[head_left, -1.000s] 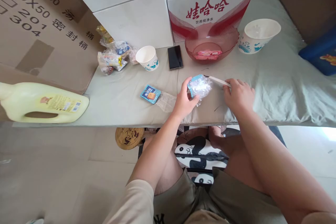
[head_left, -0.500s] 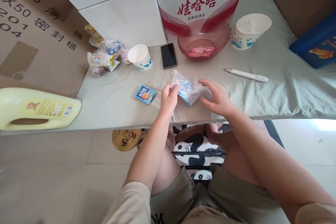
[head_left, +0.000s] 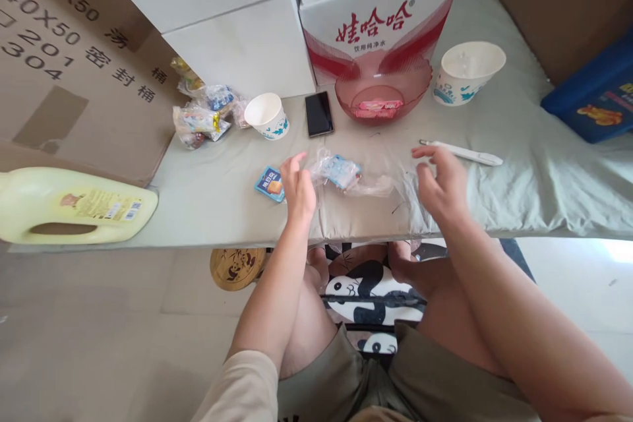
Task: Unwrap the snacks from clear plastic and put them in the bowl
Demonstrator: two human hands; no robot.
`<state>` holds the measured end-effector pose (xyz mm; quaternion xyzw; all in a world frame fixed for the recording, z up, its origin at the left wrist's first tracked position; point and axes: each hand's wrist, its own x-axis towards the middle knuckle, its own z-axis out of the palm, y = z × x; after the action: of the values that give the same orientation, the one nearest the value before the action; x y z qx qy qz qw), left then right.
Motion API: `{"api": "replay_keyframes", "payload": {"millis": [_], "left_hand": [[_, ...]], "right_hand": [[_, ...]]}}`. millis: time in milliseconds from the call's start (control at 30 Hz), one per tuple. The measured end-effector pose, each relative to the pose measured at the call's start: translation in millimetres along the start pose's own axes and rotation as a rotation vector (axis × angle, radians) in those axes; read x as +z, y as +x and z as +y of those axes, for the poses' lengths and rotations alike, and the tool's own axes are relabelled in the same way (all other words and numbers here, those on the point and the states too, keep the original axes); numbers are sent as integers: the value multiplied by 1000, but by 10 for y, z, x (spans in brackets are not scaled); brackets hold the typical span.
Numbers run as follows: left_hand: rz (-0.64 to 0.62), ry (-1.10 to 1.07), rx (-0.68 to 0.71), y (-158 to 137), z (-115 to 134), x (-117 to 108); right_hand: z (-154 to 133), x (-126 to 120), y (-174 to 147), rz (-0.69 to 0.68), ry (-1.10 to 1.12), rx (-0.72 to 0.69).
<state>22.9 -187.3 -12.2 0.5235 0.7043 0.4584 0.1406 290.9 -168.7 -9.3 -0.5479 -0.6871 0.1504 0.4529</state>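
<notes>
Phone (head_left: 319, 115) behind wrapped packet (head_left: 341, 171), between left cup (head_left: 271, 125) and bowl (head_left: 415, 89)

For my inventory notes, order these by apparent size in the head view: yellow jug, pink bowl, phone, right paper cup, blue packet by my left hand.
1. Yellow jug
2. Pink bowl
3. Right paper cup
4. Phone and blue packet: too close to rank; your left hand partly covers the packet.

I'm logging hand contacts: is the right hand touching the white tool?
Cannot tell: in the head view, the blurred right hand overlaps the white tool, leaving contact or gap unclear.
</notes>
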Motion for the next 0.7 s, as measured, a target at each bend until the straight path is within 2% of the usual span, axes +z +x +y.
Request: {"api": "replay_keyframes", "payload": {"millis": [67, 133, 200, 267, 367, 467, 533, 633, 700], "left_hand": [[-5, 65, 84, 4, 29, -16], [-83, 99, 150, -7, 84, -14], [-149, 136, 146, -14, 119, -10], [-165, 146, 65, 0, 113, -30], [-115, 103, -37, 46, 71, -124], [-13, 73, -48, 59, 71, -229], [-34, 62, 50, 35, 108, -253], [-253, 114, 296, -31, 178, -210], [-355, 169, 382, -71, 207, -166]], "right_hand": [[-93, 88, -63, -170, 20, -106], [-200, 213, -125, -326, -23, -232], [-269, 317, -154, -407, -94, -316], [-270, 348, -133, -390, -164, -301], [-167, 237, -47, -190, -265, -153], [-79, 63, -2, 1, -300, -61], [-85, 3, -19, 2, -242, -102], [-175, 25, -77, -140, -194, -197], [-256, 55, -115, -202, -252, -196]]}}
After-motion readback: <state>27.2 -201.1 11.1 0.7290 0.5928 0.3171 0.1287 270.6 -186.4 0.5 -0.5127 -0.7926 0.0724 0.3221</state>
